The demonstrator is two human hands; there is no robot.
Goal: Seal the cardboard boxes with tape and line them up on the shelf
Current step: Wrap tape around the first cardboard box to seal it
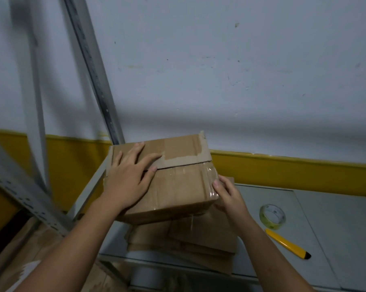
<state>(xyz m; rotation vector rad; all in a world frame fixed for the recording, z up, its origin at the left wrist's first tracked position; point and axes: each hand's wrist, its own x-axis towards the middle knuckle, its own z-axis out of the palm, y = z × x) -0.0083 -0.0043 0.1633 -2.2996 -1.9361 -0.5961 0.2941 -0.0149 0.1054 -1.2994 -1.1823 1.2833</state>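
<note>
A brown cardboard box [177, 182] sits tilted on a pile of flattened cardboard [198, 239] on the grey shelf [325, 218]. Clear tape runs along its top seam and down its right end. My left hand [127, 178] lies flat on the box's top, fingers spread over the closed flaps. At the box's right end my right hand [226, 192] presses the tape against the edge with its fingertips. A roll of clear tape [272, 216] lies on the shelf to the right, and a yellow utility knife [287, 243] lies in front of it.
Grey metal shelf uprights [93, 70] rise at the left, with a slanted perforated beam [20, 190] at the lower left. Behind stands a white wall with a yellow band [283, 173]. More cardboard [30, 249] shows on the lower level at the left.
</note>
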